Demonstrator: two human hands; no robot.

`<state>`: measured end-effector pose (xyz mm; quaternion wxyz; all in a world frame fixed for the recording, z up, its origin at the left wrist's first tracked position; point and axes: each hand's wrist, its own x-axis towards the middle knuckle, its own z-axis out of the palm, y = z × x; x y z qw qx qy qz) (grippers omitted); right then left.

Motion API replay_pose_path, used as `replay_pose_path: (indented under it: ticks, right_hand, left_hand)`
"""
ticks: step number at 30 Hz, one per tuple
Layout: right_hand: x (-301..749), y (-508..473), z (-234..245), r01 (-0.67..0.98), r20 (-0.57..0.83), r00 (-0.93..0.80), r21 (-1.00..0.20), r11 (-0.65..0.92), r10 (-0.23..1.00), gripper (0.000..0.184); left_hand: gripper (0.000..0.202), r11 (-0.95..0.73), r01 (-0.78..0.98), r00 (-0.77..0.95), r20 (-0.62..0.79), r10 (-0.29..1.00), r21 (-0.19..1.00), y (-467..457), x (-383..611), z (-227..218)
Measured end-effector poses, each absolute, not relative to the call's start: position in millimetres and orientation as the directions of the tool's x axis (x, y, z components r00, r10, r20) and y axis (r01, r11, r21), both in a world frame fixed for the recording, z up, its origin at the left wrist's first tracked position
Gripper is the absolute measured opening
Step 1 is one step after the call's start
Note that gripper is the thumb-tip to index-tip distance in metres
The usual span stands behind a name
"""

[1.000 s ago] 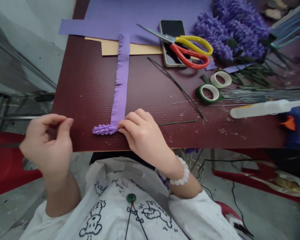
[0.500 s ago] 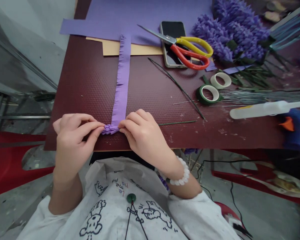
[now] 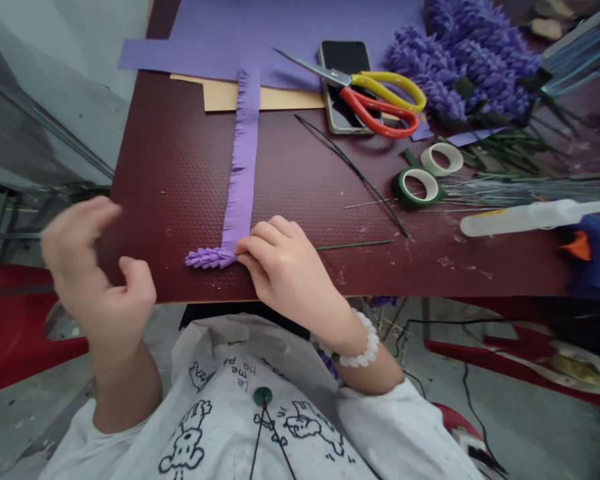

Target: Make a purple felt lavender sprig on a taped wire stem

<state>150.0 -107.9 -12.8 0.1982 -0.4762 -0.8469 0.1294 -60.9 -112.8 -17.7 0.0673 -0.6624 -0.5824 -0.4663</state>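
Note:
My right hand [image 3: 285,267] pinches the base of a small purple paper flower spike [image 3: 210,258] near the table's front edge. A green wrapped stem [image 3: 355,245] sticks out to the right from behind that hand. From the spike a fringed purple paper strip [image 3: 243,160] runs away from me across the table, its cut edge on the left. My left hand [image 3: 100,273] is raised off the table's front left corner, apart from the spike, thumb and fingers spread with nothing between them.
Scissors [image 3: 380,100] lie across a phone [image 3: 345,53] on purple paper sheets [image 3: 290,33]. To the right are green tape rolls [image 3: 400,190], a loose green stem [image 3: 353,170], wires, a white-nozzled bottle [image 3: 520,219] and a blue glue gun [image 3: 597,257]. Finished purple flowers [image 3: 470,60] are piled behind.
My left hand has let go of the spike's tip and moved left, its fingers parting. The spike's left end now shows. My right hand keeps its pinch in nearly the same place.

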Motion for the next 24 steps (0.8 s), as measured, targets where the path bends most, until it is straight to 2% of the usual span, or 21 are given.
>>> replay_pose_path:
  ticks: [2,6,8,9,10,11,13,14,15,16,17,18,19,20,21,23,24]
  right_hand:
    - [150,-106,-12,0.75,0.198,-0.468,-0.426,0.506,0.861,0.02]
    - [150,-106,-13,0.749,0.21,-0.455,-0.436,0.5,0.865,0.02]
    - [150,-107,-14,0.753,0.22,-0.447,-0.431,0.497,0.867,0.02]
    - [150,-107,-14,0.754,0.221,-0.445,-0.431,0.496,0.868,0.019]
    - [150,-108,-14,0.754,0.221,-0.443,-0.432,0.495,0.869,0.019]
    - [150,-108,-15,0.752,0.221,-0.443,-0.436,0.494,0.869,0.019]
    - [150,-108,-15,0.746,0.224,-0.443,-0.445,0.495,0.868,0.019]
    - [150,-108,-15,0.743,0.225,-0.443,-0.449,0.496,0.868,0.019]
    - [150,-108,-16,0.743,0.225,-0.442,-0.45,0.495,0.868,0.019]
    - [149,-108,-16,0.744,0.224,-0.441,-0.451,0.493,0.869,0.019]
    - [149,-108,-16,0.745,0.222,-0.44,-0.451,0.492,0.87,0.019]
    - [149,-107,-16,0.747,0.221,-0.437,-0.45,0.489,0.872,0.019]
    - [149,-107,-16,0.749,0.221,-0.434,-0.45,0.486,0.873,0.019]
    - [149,-107,-16,0.75,0.223,-0.431,-0.45,0.485,0.874,0.019]
    - [149,-107,-16,0.751,0.226,-0.428,-0.45,0.484,0.875,0.019]
    - [149,-107,-16,0.749,0.234,-0.427,-0.45,0.487,0.873,0.019]
    - [149,-107,-16,0.746,0.238,-0.428,-0.451,0.489,0.872,0.019]
  left_hand:
    - [0.028,-0.368,0.833,-0.082,0.748,0.658,0.414,-112,-55,-20]
    - [0.016,-0.268,0.875,-0.126,0.723,0.68,0.404,-119,-47,-18]
    - [0.012,-0.342,0.837,-0.063,0.695,0.716,0.428,-128,-42,-16]
    - [0.013,-0.431,0.801,0.023,0.698,0.716,0.415,-134,-40,-15]
    - [0.017,-0.578,0.732,0.191,0.707,0.681,0.36,-140,-39,-15]
    - [0.024,-0.718,0.631,0.425,0.644,0.636,0.294,-145,-39,-16]
    - [0.032,-0.833,0.492,0.68,0.486,0.548,0.252,-154,-46,-20]
    - [0.035,-0.821,0.509,0.686,0.454,0.568,0.257,-156,-52,-22]
    - [0.034,-0.762,0.592,0.6,0.488,0.634,0.263,-157,-60,-25]
    - [0.034,-0.578,0.775,0.41,0.493,0.768,0.257,-156,-68,-26]
    - [0.038,-0.298,0.924,0.158,0.47,0.869,0.241,-155,-75,-26]
    - [0.046,-0.06,0.972,-0.057,0.47,0.881,0.229,-154,-81,-26]
    - [0.057,0.067,0.971,-0.17,0.468,0.867,0.228,-152,-85,-25]
    - [0.063,0.077,0.971,-0.173,0.447,0.878,0.226,-150,-86,-23]
    - [0.067,0.011,0.976,-0.104,0.424,0.899,0.217,-149,-84,-21]
    - [0.064,-0.3,0.928,0.216,0.334,0.917,0.222,-146,-77,-19]
    - [0.06,-0.448,0.863,0.387,0.263,0.884,0.235,-143,-73,-18]
